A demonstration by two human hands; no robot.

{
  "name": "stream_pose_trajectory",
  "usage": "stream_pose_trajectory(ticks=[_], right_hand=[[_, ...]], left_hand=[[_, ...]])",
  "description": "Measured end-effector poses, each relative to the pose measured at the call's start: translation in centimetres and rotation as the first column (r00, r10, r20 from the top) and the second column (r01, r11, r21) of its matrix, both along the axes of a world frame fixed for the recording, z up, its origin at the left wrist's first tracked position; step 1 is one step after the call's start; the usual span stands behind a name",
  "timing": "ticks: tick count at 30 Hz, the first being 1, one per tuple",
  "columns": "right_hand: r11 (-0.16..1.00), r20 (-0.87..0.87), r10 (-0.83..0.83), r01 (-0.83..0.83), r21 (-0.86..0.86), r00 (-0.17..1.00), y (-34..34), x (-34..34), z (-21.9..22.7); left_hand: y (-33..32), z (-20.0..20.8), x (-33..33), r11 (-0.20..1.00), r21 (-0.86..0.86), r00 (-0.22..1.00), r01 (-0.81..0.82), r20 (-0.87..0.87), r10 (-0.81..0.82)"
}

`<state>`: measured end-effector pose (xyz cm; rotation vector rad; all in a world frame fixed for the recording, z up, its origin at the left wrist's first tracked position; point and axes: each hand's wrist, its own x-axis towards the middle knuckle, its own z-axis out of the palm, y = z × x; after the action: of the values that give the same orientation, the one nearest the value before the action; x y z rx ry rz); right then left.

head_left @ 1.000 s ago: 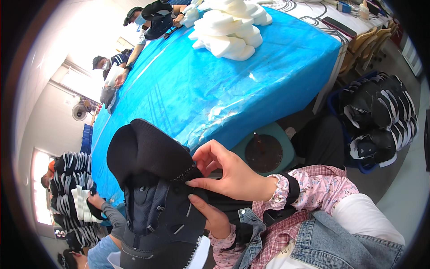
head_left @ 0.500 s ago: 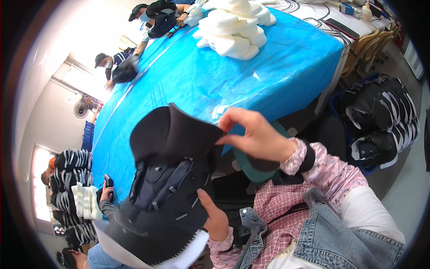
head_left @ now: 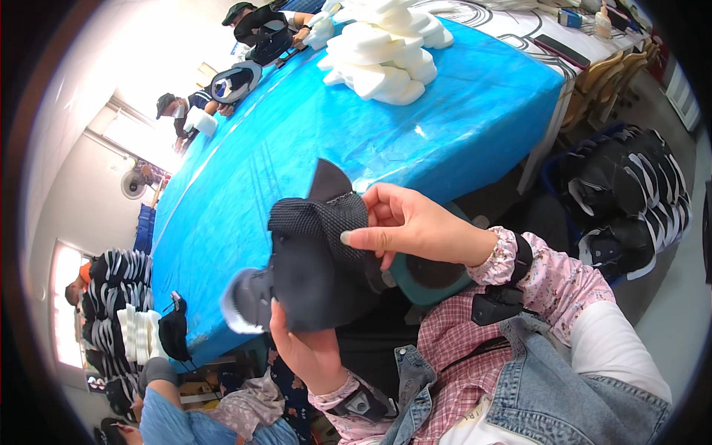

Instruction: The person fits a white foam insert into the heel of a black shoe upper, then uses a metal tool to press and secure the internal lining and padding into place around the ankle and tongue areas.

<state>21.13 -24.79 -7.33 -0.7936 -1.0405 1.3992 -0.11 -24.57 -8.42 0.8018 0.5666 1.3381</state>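
a long table draped in a bright blue plastic sheet (head_left: 297, 141) fills the room from the wearer's lap to the far end, under strong window light at the left. held in the air over its near edge is a black fabric shoe upper with a mesh panel and a pale grey-white edge (head_left: 311, 267). the right hand (head_left: 411, 226) grips it from the top right, thumb laid across the mesh and fingers curled behind, closed on the cloth. the left hand (head_left: 308, 348) holds it from below, its thumb pressed up on the dark underside; the fingers are hidden behind the fabric, so how far they wrap round cannot be told. just behind the upper, near the right wrist, sits a round teal stool seat (head_left: 434, 274), partly covered. further out on the blue sheet lies a heap of white foam blocks (head_left: 386, 52). to the right, beside the table, stands a stack of black shoe uppers with white trim (head_left: 630, 200). at the far left edge, more black and white pieces (head_left: 122, 297) appear to be stacked. other people (head_left: 256, 26) work at the far end.
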Motion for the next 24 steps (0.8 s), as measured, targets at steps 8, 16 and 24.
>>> stream_pose_trajectory(ticks=[8, 16, 24], right_hand=[[0.989, 0.011, -0.116, 0.114, 0.097, 0.993, 1.1, 0.3, -0.6], [0.979, -0.016, -0.189, 0.19, 0.069, 0.982, -1.4, -2.0, -2.0], [0.995, 0.25, 0.012, -0.037, 0.097, 0.968, 0.4, 3.6, 0.2]], left_hand=[[0.1, -1.5, -1.2, 0.934, 0.083, 0.934, 0.346, 0.063, -0.352], [-0.9, -5.8, 2.7, 0.791, 0.547, 0.62, 0.274, -0.729, 0.289], [-3.3, -3.3, 0.8, 0.952, 0.303, 0.866, 0.045, -0.487, 0.114]])
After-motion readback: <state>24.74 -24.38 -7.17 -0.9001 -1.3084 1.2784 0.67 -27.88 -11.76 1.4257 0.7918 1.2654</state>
